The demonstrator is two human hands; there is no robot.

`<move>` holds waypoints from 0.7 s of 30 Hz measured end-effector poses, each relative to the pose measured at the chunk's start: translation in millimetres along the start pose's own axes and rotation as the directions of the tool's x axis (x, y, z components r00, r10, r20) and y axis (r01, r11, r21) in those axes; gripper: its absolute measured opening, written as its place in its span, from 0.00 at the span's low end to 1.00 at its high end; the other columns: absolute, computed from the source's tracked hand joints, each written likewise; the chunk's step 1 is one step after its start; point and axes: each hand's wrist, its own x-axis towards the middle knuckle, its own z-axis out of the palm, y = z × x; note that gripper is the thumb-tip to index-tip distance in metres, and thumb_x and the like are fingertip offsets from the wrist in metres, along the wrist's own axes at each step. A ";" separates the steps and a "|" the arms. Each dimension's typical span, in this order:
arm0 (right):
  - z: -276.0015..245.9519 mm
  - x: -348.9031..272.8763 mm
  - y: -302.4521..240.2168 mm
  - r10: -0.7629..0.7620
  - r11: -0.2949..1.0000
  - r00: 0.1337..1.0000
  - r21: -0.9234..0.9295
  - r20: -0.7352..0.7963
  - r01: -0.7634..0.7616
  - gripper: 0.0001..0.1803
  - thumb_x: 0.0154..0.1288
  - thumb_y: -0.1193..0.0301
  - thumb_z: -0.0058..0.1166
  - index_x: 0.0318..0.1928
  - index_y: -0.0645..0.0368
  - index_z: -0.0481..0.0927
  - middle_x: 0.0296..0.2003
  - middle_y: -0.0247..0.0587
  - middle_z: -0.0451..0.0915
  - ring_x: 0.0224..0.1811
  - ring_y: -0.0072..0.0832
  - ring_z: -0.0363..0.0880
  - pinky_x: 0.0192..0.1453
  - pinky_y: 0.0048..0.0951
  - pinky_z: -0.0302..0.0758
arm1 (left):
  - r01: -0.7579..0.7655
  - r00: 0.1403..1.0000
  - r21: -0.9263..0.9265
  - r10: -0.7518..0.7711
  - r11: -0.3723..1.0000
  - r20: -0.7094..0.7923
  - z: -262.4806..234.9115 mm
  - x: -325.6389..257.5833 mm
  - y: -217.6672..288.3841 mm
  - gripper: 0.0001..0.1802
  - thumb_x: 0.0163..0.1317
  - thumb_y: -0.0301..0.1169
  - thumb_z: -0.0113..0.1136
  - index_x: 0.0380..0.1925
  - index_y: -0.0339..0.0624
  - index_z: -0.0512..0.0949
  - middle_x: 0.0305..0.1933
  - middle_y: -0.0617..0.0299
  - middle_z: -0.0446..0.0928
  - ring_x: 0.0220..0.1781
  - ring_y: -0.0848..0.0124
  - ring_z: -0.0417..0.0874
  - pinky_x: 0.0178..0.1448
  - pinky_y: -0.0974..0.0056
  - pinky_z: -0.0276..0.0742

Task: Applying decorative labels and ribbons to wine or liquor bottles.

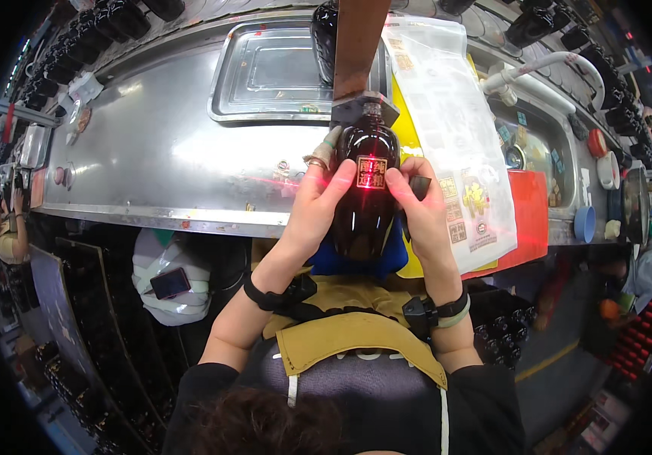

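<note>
A dark glossy bottle [362,216] lies between my two hands, its neck pointing away from me. On its face sits a small square gold-and-red label [371,173], crossed by red laser light. My left hand [317,196] grips the bottle's left side, thumb near the label's edge; one finger wears a pale covering. My right hand [426,206] closes on the right side, its thumb beside the label. A small dark piece [418,187] shows at the right fingers, and I cannot tell what it is. The fingers behind the bottle are hidden.
A brown post [359,45] rises just beyond the bottle, beside another dark bottle [324,45] and a metal tray [239,95]. Translucent label sheets [436,106] lie at right over yellow and red sheets [527,212]. Farther right are a sink [567,163] and blue cup [584,223].
</note>
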 end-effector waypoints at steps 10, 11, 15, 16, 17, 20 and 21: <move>-1.0 -2.6 4.6 -0.067 0.997 0.998 -0.031 0.015 0.068 0.19 0.66 0.70 0.74 0.49 0.55 0.74 0.35 0.22 0.66 0.34 0.10 0.62 0.39 0.14 0.63 | -0.023 0.999 0.160 0.027 0.987 -0.021 1.7 -1.9 0.1 0.39 0.76 0.30 0.61 0.80 0.32 0.55 0.75 0.54 0.68 0.73 0.70 0.70 0.77 0.63 0.65; -1.1 -2.5 5.2 -0.065 0.997 0.998 -0.033 0.013 0.065 0.19 0.66 0.71 0.74 0.49 0.55 0.74 0.35 0.22 0.66 0.35 0.10 0.62 0.40 0.14 0.63 | -0.030 0.999 0.143 0.033 0.989 -0.015 1.1 -1.8 -1.1 0.39 0.76 0.31 0.61 0.80 0.32 0.54 0.75 0.54 0.67 0.74 0.70 0.70 0.78 0.63 0.65; -2.3 -2.1 6.5 -0.081 0.996 0.997 -0.024 0.019 0.081 0.20 0.65 0.71 0.74 0.49 0.55 0.74 0.35 0.22 0.67 0.35 0.10 0.62 0.40 0.14 0.63 | -0.034 0.999 0.149 0.037 0.988 -0.014 -1.2 -1.3 -3.9 0.39 0.77 0.31 0.61 0.80 0.32 0.54 0.76 0.53 0.66 0.75 0.70 0.69 0.78 0.63 0.64; -2.5 -1.8 6.9 -0.081 0.996 0.997 -0.024 0.019 0.081 0.20 0.65 0.71 0.74 0.49 0.55 0.74 0.35 0.22 0.67 0.35 0.10 0.62 0.40 0.14 0.63 | -0.035 0.999 0.149 0.037 0.988 -0.014 -1.0 -1.1 -3.3 0.39 0.77 0.31 0.61 0.80 0.32 0.54 0.76 0.53 0.66 0.75 0.70 0.69 0.78 0.63 0.64; -2.8 -1.3 7.3 -0.082 0.996 0.996 -0.025 0.021 0.083 0.20 0.65 0.70 0.74 0.49 0.55 0.74 0.35 0.22 0.67 0.35 0.10 0.62 0.40 0.14 0.63 | -0.039 0.999 0.145 0.041 0.989 -0.010 -0.4 -1.0 -2.2 0.39 0.77 0.31 0.61 0.80 0.32 0.54 0.76 0.53 0.66 0.75 0.70 0.69 0.78 0.63 0.64; -1.6 -0.7 7.8 -0.082 0.996 0.996 -0.020 0.018 0.082 0.20 0.65 0.70 0.75 0.49 0.55 0.75 0.35 0.22 0.67 0.35 0.10 0.62 0.40 0.14 0.63 | -0.045 0.999 0.137 0.046 0.990 -0.002 -0.3 -0.8 -1.9 0.39 0.77 0.31 0.61 0.80 0.32 0.54 0.76 0.54 0.66 0.75 0.69 0.69 0.78 0.63 0.64; -1.2 -1.0 7.4 -0.080 0.997 0.997 -0.014 0.012 0.080 0.20 0.65 0.71 0.75 0.49 0.55 0.75 0.35 0.22 0.67 0.35 0.10 0.62 0.40 0.14 0.63 | -0.047 0.999 0.131 0.047 0.990 0.001 0.0 -1.1 -1.9 0.39 0.77 0.31 0.60 0.80 0.32 0.54 0.76 0.54 0.66 0.75 0.69 0.69 0.78 0.63 0.64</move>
